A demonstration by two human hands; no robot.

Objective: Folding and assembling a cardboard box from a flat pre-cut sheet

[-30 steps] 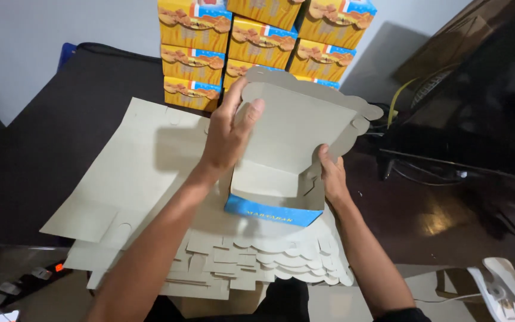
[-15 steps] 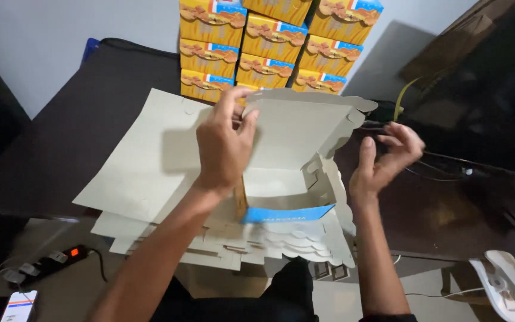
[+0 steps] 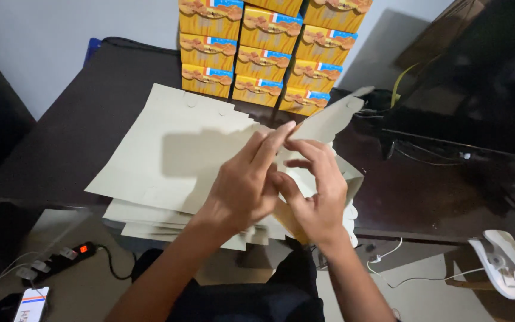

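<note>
My left hand (image 3: 245, 185) and my right hand (image 3: 314, 191) meet over a half-folded grey cardboard box (image 3: 329, 122), fingers pinching its panels together. One scalloped flap of the box sticks up toward the far right. The box is held above a stack of flat grey cardboard blanks (image 3: 168, 161) lying on the dark table (image 3: 84, 143). Much of the box is hidden behind my hands.
Yellow-and-blue finished boxes (image 3: 257, 53) are stacked against the wall at the back. A dark screen (image 3: 478, 77) with cables stands at right. A power strip (image 3: 55, 259) and a phone (image 3: 31, 304) lie on the floor at lower left; a white object (image 3: 508, 262) lies at lower right.
My right hand has come in from the right side to join the left on the box. The box has been folded narrower, its blue front no longer showing. The view shifted toward the boxes.
</note>
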